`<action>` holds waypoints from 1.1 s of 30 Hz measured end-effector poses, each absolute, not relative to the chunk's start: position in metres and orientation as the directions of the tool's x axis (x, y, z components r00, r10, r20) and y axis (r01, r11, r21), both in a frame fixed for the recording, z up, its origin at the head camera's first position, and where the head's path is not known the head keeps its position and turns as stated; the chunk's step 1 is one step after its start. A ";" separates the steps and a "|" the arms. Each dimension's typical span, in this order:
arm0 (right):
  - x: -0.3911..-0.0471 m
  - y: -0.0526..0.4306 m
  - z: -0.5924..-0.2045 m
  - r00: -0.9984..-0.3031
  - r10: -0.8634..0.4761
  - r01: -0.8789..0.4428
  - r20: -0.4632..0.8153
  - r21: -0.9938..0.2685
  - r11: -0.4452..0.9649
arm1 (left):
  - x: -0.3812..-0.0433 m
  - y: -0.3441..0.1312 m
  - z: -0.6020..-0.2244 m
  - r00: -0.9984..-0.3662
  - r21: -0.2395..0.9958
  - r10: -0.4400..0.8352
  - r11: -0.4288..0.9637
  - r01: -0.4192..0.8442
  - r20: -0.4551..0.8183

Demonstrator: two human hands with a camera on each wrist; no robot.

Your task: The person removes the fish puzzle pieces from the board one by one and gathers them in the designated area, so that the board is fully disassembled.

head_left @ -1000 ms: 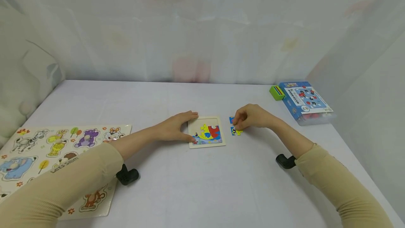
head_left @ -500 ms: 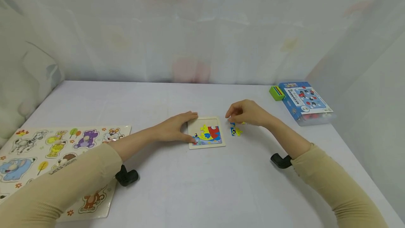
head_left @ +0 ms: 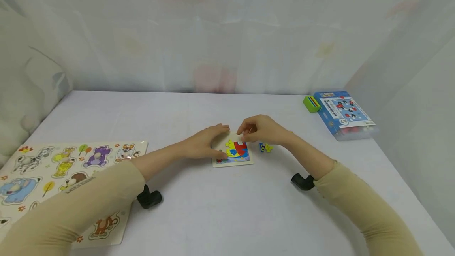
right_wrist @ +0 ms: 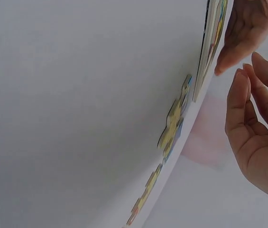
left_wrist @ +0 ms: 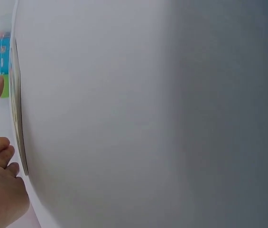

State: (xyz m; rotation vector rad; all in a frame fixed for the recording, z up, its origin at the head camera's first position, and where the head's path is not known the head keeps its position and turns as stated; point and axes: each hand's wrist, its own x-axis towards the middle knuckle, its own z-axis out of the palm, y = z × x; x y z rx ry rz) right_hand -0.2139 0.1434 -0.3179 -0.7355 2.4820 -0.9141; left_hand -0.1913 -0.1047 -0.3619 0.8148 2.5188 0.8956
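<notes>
Nearest are two beige sleeves (head_left: 92,192) over the table (head_left: 227,212), and the animal board (head_left: 79,163) lies on the left, partly under the left arm. Farther, in the middle, lies the small tray (head_left: 232,164), flat, with a red, yellow and blue picture partly laid in it. It looks thin, stiff and light, so I think it can slide on the smooth table; the rim seems the right place to hold. Just to its right lie loose pieces (head_left: 265,147). They also look light and stiff, probably a little slippery on the printed face; better to take them by the edges, and gently, because the narrow knobs may be fragile. The left hand (head_left: 200,143) is at the tray's left side, thumb and fingers spread; whether it touches, I cannot tell. The right hand (head_left: 264,127) is above the tray's right side, fingers bent, thumb close to the forefinger; whether it pinches a piece, I cannot see. Beyond, at right, are a green block (head_left: 311,104) and a blue box (head_left: 343,112), then the pale curtain (head_left: 213,31).
</notes>
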 end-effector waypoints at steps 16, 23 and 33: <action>-0.212 0.122 -0.325 -0.739 -0.643 -0.366 -0.198 -0.683 0.632 | -0.190 -0.093 -0.364 -0.751 0.682 0.654 0.589 0.434 -0.087; -0.213 0.120 -0.329 -0.726 -0.646 -0.357 -0.235 -0.674 0.647 | -0.193 -0.093 -0.366 -0.732 0.680 0.680 0.551 0.484 -0.031; -0.211 0.117 -0.334 -0.724 -0.647 -0.375 -0.238 -0.651 0.660 | -0.194 -0.093 -0.370 -0.739 0.680 0.673 0.561 0.472 -0.043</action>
